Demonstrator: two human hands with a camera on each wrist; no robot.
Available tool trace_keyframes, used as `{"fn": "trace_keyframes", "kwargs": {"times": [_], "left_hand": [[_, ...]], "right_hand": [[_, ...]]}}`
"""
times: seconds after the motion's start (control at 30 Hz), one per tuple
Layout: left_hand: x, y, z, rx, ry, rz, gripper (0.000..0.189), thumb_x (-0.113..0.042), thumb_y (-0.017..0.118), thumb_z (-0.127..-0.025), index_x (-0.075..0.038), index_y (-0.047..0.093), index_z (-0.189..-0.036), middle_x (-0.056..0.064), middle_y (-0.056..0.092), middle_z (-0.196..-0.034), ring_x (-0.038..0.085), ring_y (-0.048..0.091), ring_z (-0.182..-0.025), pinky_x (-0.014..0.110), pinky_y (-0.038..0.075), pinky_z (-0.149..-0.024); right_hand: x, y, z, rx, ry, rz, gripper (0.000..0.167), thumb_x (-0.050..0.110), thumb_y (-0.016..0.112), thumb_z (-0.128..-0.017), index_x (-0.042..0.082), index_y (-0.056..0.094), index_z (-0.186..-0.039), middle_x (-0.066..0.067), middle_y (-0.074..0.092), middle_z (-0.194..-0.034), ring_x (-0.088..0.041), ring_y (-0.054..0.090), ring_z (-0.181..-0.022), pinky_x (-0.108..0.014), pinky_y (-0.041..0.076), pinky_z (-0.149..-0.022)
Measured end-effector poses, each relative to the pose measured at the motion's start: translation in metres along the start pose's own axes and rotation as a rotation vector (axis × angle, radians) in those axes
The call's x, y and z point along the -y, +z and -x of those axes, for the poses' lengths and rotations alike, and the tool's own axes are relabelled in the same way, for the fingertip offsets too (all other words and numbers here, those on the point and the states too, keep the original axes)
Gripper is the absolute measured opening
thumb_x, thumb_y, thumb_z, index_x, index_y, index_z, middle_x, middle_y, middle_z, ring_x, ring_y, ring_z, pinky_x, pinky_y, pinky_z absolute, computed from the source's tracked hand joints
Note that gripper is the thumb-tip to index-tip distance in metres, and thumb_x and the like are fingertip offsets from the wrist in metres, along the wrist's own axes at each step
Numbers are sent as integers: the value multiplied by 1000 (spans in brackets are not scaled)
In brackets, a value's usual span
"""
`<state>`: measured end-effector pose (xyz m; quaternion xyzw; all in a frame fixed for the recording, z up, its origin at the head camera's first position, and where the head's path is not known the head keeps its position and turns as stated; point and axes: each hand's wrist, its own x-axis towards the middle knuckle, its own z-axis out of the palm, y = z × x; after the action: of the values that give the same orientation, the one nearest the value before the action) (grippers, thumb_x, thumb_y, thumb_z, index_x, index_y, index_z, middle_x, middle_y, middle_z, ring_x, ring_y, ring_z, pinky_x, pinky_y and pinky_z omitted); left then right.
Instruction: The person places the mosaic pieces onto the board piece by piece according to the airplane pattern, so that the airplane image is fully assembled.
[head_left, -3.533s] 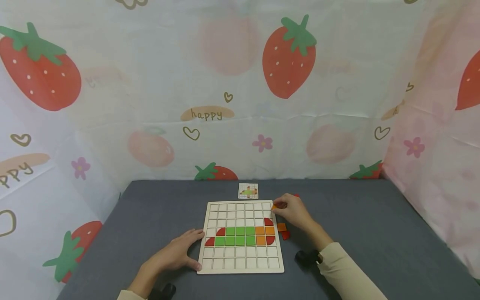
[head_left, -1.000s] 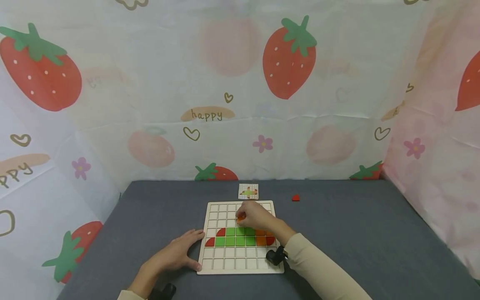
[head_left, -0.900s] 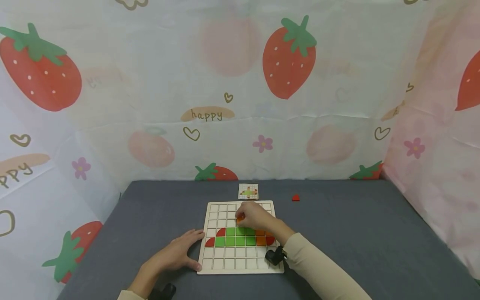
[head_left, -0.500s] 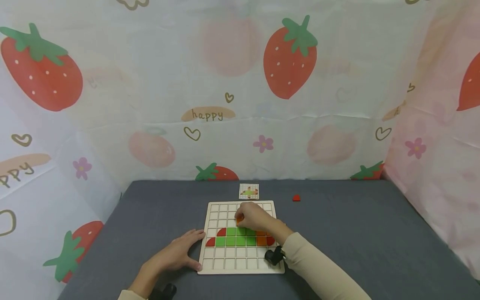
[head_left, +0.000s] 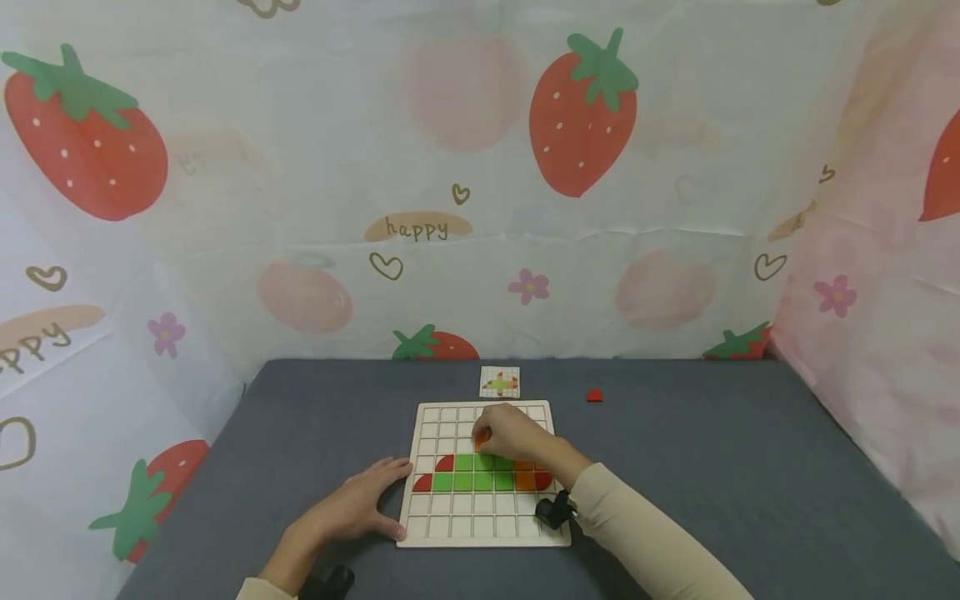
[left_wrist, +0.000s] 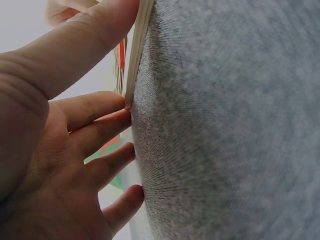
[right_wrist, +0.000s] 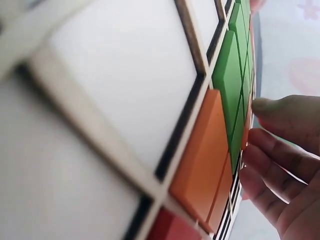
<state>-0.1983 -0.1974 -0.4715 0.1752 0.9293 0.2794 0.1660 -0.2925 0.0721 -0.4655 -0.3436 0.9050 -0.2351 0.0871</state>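
Note:
A pale wooden grid board lies on the dark tabletop, bearing green square tiles, orange squares and red rounded pieces in two rows. My right hand is over the board, thumb and fingers pinching an orange square tile at a cell just above the green rows. In the right wrist view, that orange tile shows edge-on between the fingertips. My left hand rests at the board's left edge, fingers spread; in the left wrist view its thumb touches the board's edge.
A small picture card showing a coloured grid pattern lies beyond the board. One red rounded piece sits to its right. My right forearm hides part of the board's right side. A strawberry-printed cloth hangs behind the table.
Over the last few seconds my right hand has moved left from the board's upper right edge to the middle with an orange tile. During the last second it barely shifts. My left hand stays.

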Motion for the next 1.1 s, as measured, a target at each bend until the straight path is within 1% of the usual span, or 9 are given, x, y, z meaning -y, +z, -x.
{"fn": "trace_keyframes", "kwargs": {"times": [0.13, 0.17, 0.3, 0.37, 0.53, 0.67, 0.77, 0.97, 1.1], "left_hand": [[1, 1, -1, 4, -13, 3, 96, -34, 87, -66, -2, 43, -146, 15, 40, -153, 43, 27, -145, 69, 25, -108], [1, 1, -1, 3, -15, 3, 96, -34, 87, -67, -2, 43, -146, 15, 40, -153, 43, 27, -146, 69, 25, -108], [0, 0, -1, -5, -14, 7, 96, -33, 87, -67, -2, 43, -146, 15, 40, -153, 42, 27, -146, 69, 25, -109], [0, -1, -1, -8, -8, 5, 96, -33, 87, -67, -2, 43, -146, 15, 40, -153, 43, 27, -146, 68, 25, -109], [0, -2, -2, -11, 9, -3, 95, -34, 87, -67, -1, 43, -145, 16, 40, -153, 44, 27, -145, 69, 25, -108], [-1, -3, -2, -20, 23, -4, 95, -33, 87, -67, 0, 44, -145, 17, 41, -152, 44, 27, -145, 70, 24, -107], [-2, -3, -2, -25, 25, -6, 95, -33, 87, -66, 0, 44, -144, 17, 41, -152, 44, 27, -145, 70, 24, -107], [-1, -2, -3, -27, 14, -6, 95, -32, 87, -66, -1, 45, -144, 16, 42, -152, 43, 28, -145, 69, 24, -108], [1, 0, -2, -15, 11, -3, 96, -34, 87, -66, -1, 44, -145, 16, 41, -153, 44, 27, -145, 70, 25, -108]], "right_hand": [[-4, -5, 4, -12, 21, -73, 23, 10, 70, -87, 4, 74, -108, -9, 71, -108, -21, 66, -96, -34, 55, -82], [-6, -6, 5, -21, 24, -91, 23, 9, 70, -87, 3, 74, -108, -9, 71, -108, -21, 66, -95, -35, 55, -81], [-13, -13, 8, -60, 36, -112, 22, 11, 66, -90, 3, 74, -110, -8, 72, -107, -19, 64, -91, -34, 54, -79], [-17, -16, 10, -79, 37, -113, 22, 11, 65, -91, 3, 73, -110, -9, 72, -106, -20, 65, -92, -36, 55, -80], [-28, -27, 12, -105, 104, -177, 26, 13, 67, -91, 4, 71, -115, -9, 70, -112, -24, 64, -101, -39, 55, -85], [-37, -35, 14, -132, 164, -211, 30, 15, 68, -91, 4, 69, -118, -8, 68, -113, -21, 61, -101, -38, 53, -85], [-44, -41, 15, -154, 186, -193, 30, 16, 68, -90, 4, 69, -118, -8, 67, -112, -21, 61, -99, -38, 53, -85], [-55, -55, 20, -190, 202, -172, 31, 15, 69, -90, 2, 69, -118, -12, 66, -113, -27, 62, -103, -41, 54, -88], [-64, -59, 24, -206, 218, -160, 32, 15, 68, -90, 1, 68, -119, -13, 65, -114, -27, 61, -104, -42, 53, -88]]}}
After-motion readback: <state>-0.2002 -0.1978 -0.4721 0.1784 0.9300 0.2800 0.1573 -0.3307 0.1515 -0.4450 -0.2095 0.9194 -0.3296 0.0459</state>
